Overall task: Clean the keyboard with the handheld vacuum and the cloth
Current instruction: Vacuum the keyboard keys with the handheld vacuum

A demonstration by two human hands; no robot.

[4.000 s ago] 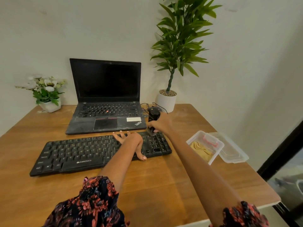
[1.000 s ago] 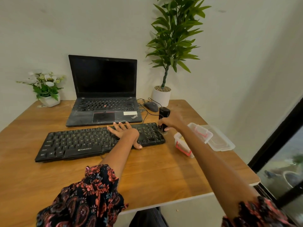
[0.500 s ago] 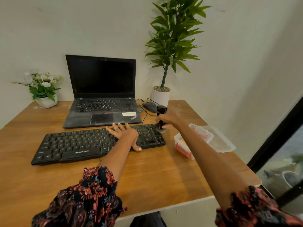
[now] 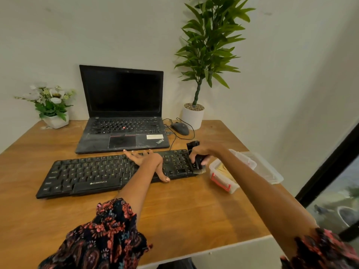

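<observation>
The right hand point(image 4: 204, 153) covers the middle of the small black handheld vacuum point(image 4: 196, 155). The tall green potted plant point(image 4: 209, 45) is cut off at the top edge.

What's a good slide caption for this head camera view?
Right hand runs handheld vacuum along keyboard edge; left hand steadies it.
</observation>
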